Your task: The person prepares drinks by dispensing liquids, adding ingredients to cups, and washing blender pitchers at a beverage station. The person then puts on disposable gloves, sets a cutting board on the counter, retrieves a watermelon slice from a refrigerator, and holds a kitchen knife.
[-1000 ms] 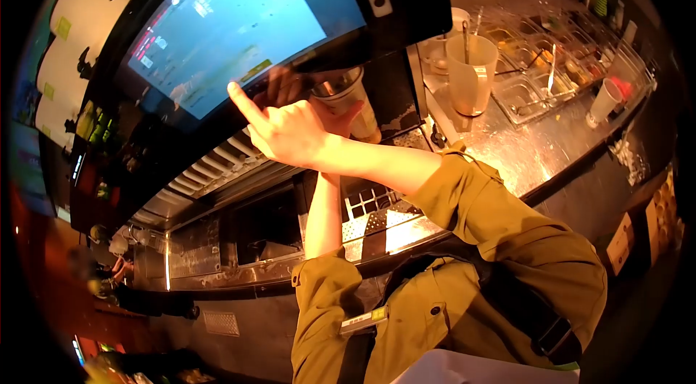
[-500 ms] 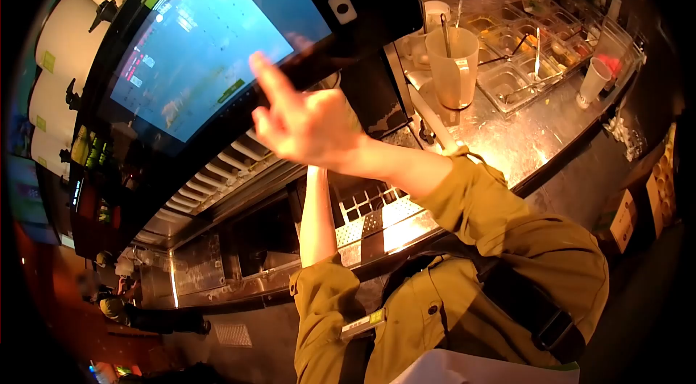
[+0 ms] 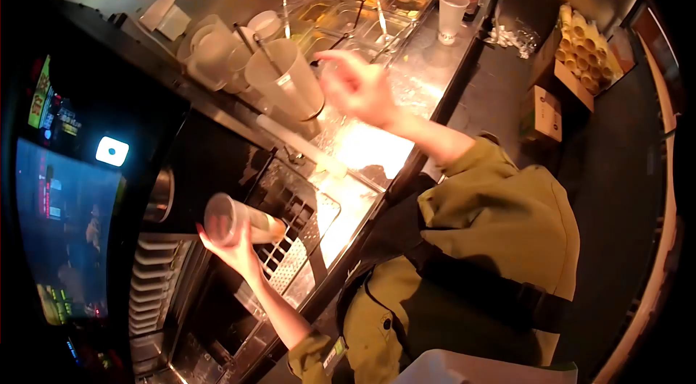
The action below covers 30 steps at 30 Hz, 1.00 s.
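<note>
My left hand (image 3: 239,248) is wrapped around a clear plastic cup (image 3: 261,223) above the drain grate. The cup leans over, its mouth toward the left, and something orange-brown shows near its base. My right hand (image 3: 359,90) is over the counter, just right of a large translucent measuring jug (image 3: 286,80) with long-handled utensils in it. Its index finger stretches toward the ingredient tubs, near the dark end of a utensil handle; the other fingers are blurred. I see nothing held in it.
Ingredient tubs (image 3: 377,11) with spoons line the back. A white paper cup (image 3: 451,16) stands to their right. A touchscreen (image 3: 69,232) is at left, above a slatted rack (image 3: 156,279). Cardboard boxes (image 3: 542,114) are at far right, one with rolled tubes.
My view has swung right. My right hand has left the touchscreen and moved over the counter by the jug. My left hand, hidden before, now shows with the plastic cup.
</note>
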Tool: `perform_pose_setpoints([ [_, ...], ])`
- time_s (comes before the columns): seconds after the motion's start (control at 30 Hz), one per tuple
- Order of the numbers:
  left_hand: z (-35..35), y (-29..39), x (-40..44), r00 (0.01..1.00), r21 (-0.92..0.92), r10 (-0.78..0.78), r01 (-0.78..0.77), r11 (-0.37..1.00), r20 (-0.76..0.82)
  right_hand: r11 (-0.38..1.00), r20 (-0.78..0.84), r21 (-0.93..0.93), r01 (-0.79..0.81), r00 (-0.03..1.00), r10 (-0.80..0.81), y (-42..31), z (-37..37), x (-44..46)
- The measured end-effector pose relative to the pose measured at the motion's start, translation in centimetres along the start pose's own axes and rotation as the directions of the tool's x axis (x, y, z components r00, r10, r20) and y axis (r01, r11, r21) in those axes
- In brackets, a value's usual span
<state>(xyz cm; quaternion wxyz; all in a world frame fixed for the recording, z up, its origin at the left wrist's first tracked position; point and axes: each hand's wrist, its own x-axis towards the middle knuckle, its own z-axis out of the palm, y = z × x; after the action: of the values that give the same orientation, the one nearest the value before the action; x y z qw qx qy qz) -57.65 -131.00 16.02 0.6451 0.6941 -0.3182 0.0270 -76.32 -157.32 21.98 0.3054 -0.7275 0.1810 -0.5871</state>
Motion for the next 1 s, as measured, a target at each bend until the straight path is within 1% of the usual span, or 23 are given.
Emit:
perform_pose_setpoints([
  [0.07, 2.5, 2.3, -2.7, 0.996, -0.218, 0.009, 0.012, 0.976, 0.091, 0.895, 0.003, -0.398, -0.2, 0.976, 0.219, 9.4, -4.8, -0.4],
  [0.1, 4.3, 3.8, -3.5, 0.991, -0.274, -0.034, 0.069, 0.959, 0.131, 0.859, -0.019, -0.462, -0.222, 0.971, 0.24, 13.6, -6.9, 0.0],
  [0.13, 6.3, 4.7, -4.1, 0.983, -0.251, -0.023, 0.069, 0.965, 0.182, 0.804, -0.039, -0.513, -0.3, 0.944, 0.327, 16.0, -8.4, 1.3],
  [0.17, 8.7, 5.3, -4.4, 0.979, -0.252, -0.01, 0.062, 0.966, 0.203, 0.741, -0.079, -0.585, -0.328, 0.933, 0.351, 17.3, -9.1, 3.1],
  [0.23, 14.7, 5.8, -5.1, 0.979, -0.273, -0.015, 0.072, 0.959, 0.205, 0.667, -0.147, -0.621, -0.412, 0.897, 0.417, 24.7, -9.1, 6.0],
  [0.33, 22.4, 3.2, -5.1, 0.972, -0.042, -0.064, 0.076, 0.996, 0.227, 0.445, -0.137, -0.752, -0.487, 0.775, 0.616, 35.4, -8.8, 9.0],
  [0.4, 27.2, 0.1, -5.4, 0.988, -0.061, -0.116, 0.123, 0.991, 0.104, 0.46, 0.008, -0.769, -0.445, 0.712, 0.702, 41.2, -8.8, 9.9],
  [0.43, 29.0, -0.6, -5.4, 0.987, -0.1, -0.144, 0.151, 0.983, 0.072, 0.45, 0.026, -0.786, -0.423, 0.705, 0.709, 43.8, -8.5, 9.9],
  [0.47, 30.1, -1.7, -5.5, 0.987, -0.016, -0.143, 0.144, 0.989, 0.074, 0.446, 0.064, -0.785, -0.43, 0.659, 0.749, 46.4, -8.2, 10.0],
  [0.5, 31.2, -1.6, -5.6, 0.974, 0.014, -0.223, 0.223, 0.975, 0.044, 0.441, 0.128, -0.786, -0.433, 0.584, 0.801, 47.6, -7.8, 10.4],
  [0.57, 32.6, -1.1, -5.6, 0.953, 0.116, -0.304, 0.302, 0.946, -0.003, 0.434, 0.189, -0.737, -0.518, 0.458, 0.868, 51.0, -7.0, 11.1],
  [0.6, 32.6, -0.7, -5.3, 0.949, 0.197, -0.314, 0.309, 0.93, -0.005, 0.421, 0.156, -0.674, -0.607, 0.44, 0.884, 52.6, -6.4, 11.0],
  [0.63, 32.8, -0.3, -4.9, 0.939, 0.133, -0.342, 0.337, 0.932, 0.019, 0.39, 0.129, -0.607, -0.693, 0.398, 0.908, 53.6, -6.1, 11.2],
  [0.67, 32.6, -0.4, -4.9, 0.95, 0.22, -0.312, 0.301, 0.928, 0.016, 0.375, 0.104, -0.545, -0.749, 0.384, 0.918, 54.1, -5.8, 11.2],
  [0.7, 32.4, -0.6, -5.2, 0.957, 0.3, -0.288, 0.268, 0.915, 0.023, 0.398, 0.115, -0.564, -0.724, 0.408, 0.906, 56.5, -5.3, 10.7],
  [0.73, 32.5, -0.6, -5.7, 0.963, 0.372, -0.268, 0.236, 0.898, 0.035, 0.393, 0.12, -0.539, -0.745, 0.393, 0.912, 53.9, -5.8, 11.2],
  [0.77, 32.6, 0.6, -6.3, 0.938, 0.228, -0.344, 0.343, 0.911, -0.034, 0.404, 0.154, -0.572, -0.714, 0.391, 0.908, 52.9, -5.9, 11.7],
  [0.8, 31.6, 0.5, -8.1, 0.989, 0.464, -0.114, 0.146, 0.874, -0.097, 0.415, 0.18, -0.6, -0.684, 0.39, 0.903, 52.8, -5.8, 11.9],
  [0.87, 31.1, 6.1, -7.5, 0.98, 0.558, 0.122, -0.015, 0.83, -0.155, 0.518, 0.168, -0.575, -0.634, 0.527, 0.833, 56.9, -3.8, 10.1],
  [0.9, 34.3, 8.0, -6.7, 0.847, 0.473, 0.331, -0.108, 0.874, -0.417, 0.559, 0.155, -0.569, -0.603, 0.589, 0.793, 58.5, -3.7, 9.2],
  [0.93, 35.3, 9.8, -5.4, 0.831, 0.466, 0.457, -0.282, 0.839, -0.318, 0.578, 0.26, -0.515, -0.633, 0.527, 0.809, 55.1, -3.8, 10.5],
  [0.97, 36.5, 10.8, -4.5, 0.877, 0.44, 0.418, -0.286, 0.851, -0.238, 0.511, 0.279, -0.475, -0.717, 0.428, 0.86, 56.1, -2.5, 10.2],
  [1.0, 38.1, 11.7, -3.1, 0.914, 0.412, 0.376, -0.287, 0.865, -0.151, 0.508, 0.292, -0.396, -0.765, 0.42, 0.859, 55.7, -1.8, 10.3],
])
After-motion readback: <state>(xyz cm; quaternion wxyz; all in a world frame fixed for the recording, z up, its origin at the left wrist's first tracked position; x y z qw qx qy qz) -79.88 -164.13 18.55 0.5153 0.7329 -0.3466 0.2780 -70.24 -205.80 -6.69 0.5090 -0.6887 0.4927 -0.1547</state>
